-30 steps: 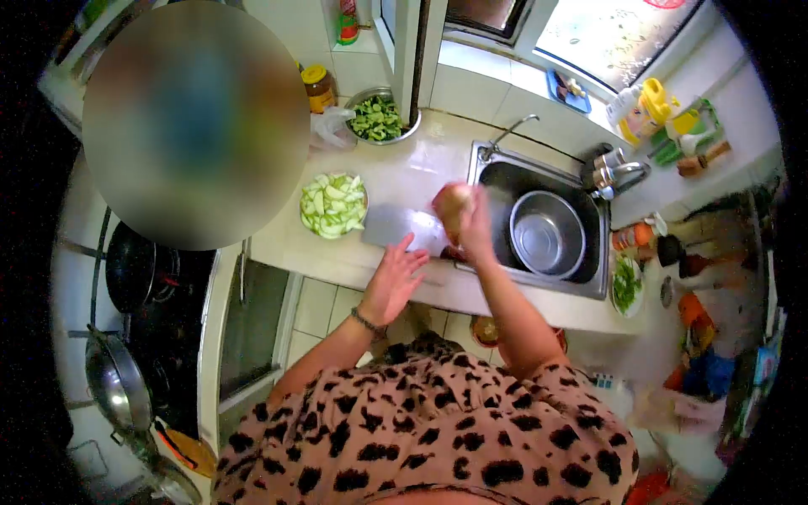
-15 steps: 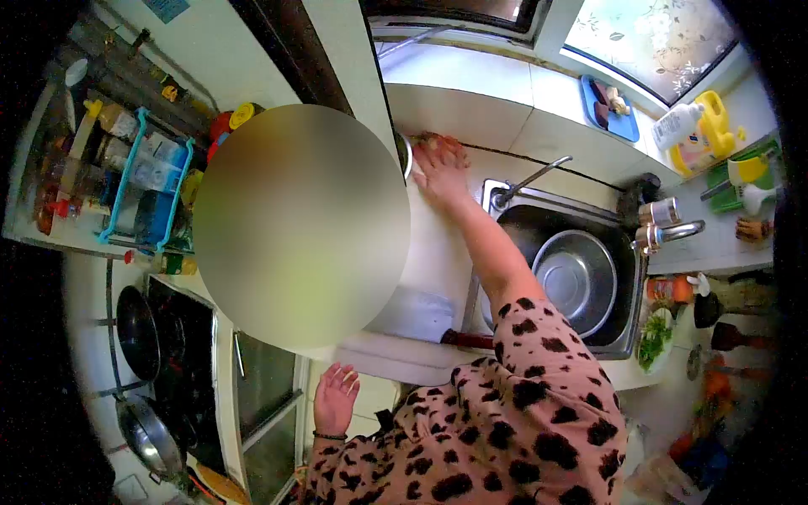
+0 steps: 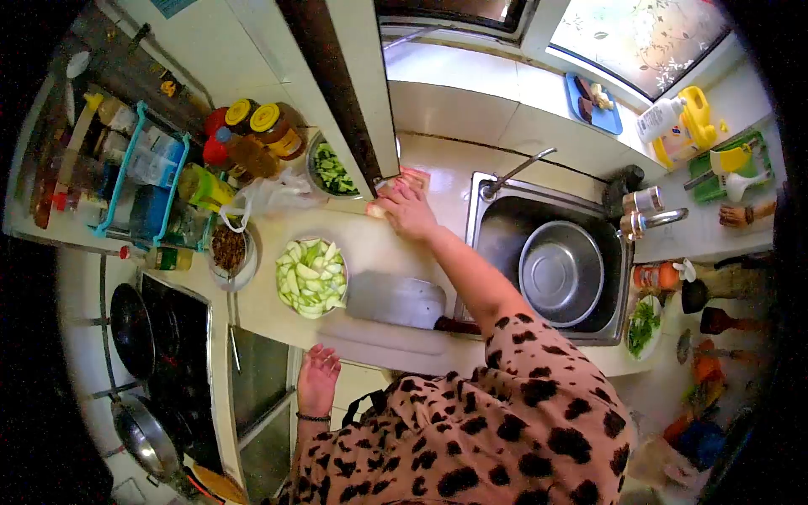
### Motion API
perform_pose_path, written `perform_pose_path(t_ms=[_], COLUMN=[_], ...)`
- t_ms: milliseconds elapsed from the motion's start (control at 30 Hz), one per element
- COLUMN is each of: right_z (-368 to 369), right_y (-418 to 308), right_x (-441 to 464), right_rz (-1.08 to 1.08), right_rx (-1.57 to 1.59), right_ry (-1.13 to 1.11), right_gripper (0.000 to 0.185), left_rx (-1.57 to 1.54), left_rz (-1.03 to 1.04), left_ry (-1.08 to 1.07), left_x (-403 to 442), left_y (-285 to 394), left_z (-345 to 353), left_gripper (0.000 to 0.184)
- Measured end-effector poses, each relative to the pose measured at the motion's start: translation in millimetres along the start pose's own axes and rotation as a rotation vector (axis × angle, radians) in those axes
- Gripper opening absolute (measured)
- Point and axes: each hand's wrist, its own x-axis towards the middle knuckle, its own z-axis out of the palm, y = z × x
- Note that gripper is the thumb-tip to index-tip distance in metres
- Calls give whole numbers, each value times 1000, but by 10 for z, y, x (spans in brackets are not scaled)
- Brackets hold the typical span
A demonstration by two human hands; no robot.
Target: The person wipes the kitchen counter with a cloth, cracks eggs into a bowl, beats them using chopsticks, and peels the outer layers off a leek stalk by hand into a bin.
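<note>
My right hand [image 3: 408,209] reaches across the counter to the foot of the dark post, pressing on a pinkish cloth [image 3: 414,178] that shows past its fingers. At the counter's front edge, my left hand [image 3: 319,375] hangs with its fingers apart and holds nothing. Nearest to it are a bowl of pale green sliced vegetable [image 3: 311,278] and a cleaver [image 3: 396,300], whose dark handle points right. Behind the post stands a bowl of chopped green vegetable [image 3: 334,171].
A metal basin [image 3: 561,273] sits in the sink [image 3: 497,244] on the right. On the left are a bowl of brown food bits [image 3: 228,250], jars [image 3: 276,130] and a black stove [image 3: 174,337]. A plate of green leaves [image 3: 644,326] lies beyond the sink.
My right hand has moved left and toward me along the counter with the cloth. The blurred disc that covered the counter's middle is gone. My left hand has barely moved.
</note>
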Motion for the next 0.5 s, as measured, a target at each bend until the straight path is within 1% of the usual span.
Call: perform_pose_path(t_ms=[67, 133, 200, 267, 300, 367, 433, 500], right_z=[-109, -234, -548, -426, -393, -293, -8, -324], right_y=[19, 71, 139, 577, 660, 810, 803, 376], right_x=[-152, -332, -434, -406, -216, 168, 423, 509], right_rz=[0, 198, 411, 303, 293, 354, 405, 426], right_rx=[-24, -111, -185, -339, -332, -314, -306, -328], right_ry=[-54, -17, 83, 142, 142, 302, 260, -90], right_gripper=[39, 42, 45, 48, 48, 41, 43, 52], left_rx=[-16, 7, 13, 53, 50, 63, 30, -7], left_rz=[0, -16, -32, -43, -34, -26, -4, -11], left_ry=[-22, 0, 40, 22, 28, 75, 69, 40], left_x=[-16, 18, -22, 5, 4, 20, 9, 34], left_y=[-37, -57, -101, -116, -116, -106, -111, -183], left_z=[69, 91, 90, 107, 104, 113, 63, 42], left_gripper=[34, 34, 35, 35, 35, 33, 33, 32])
